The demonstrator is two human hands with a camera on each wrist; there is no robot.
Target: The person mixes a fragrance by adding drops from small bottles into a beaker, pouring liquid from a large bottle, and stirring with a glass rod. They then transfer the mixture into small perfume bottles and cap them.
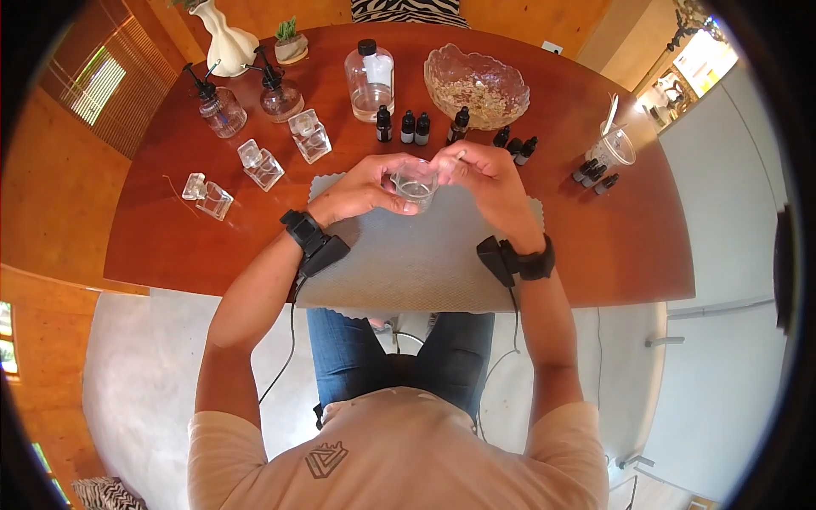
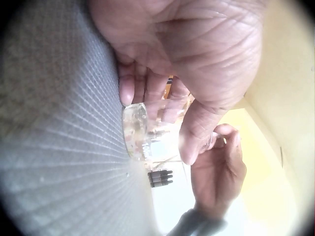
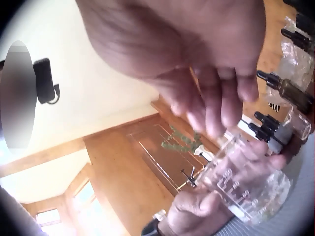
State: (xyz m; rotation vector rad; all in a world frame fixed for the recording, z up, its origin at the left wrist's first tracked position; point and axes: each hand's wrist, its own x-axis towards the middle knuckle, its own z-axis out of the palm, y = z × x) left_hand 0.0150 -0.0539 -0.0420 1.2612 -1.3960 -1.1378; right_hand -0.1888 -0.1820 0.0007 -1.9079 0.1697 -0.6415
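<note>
A small clear glass beaker with white markings is held by my left hand, thumb on the near side and fingers around the far side. Its base is close to the grey textured mat in the left wrist view. Clear contents show low in the beaker in the right wrist view. My right hand is right at the beaker's rim, with bent fingers pointing down. Something small and shiny shows at those fingers; I cannot tell whether they pinch anything.
Black-capped dropper bottles stand behind the mat, more beside a clear cup at right. A large bottle and a glass bowl stand at the back. Square glass bottles and spray bottles are at left.
</note>
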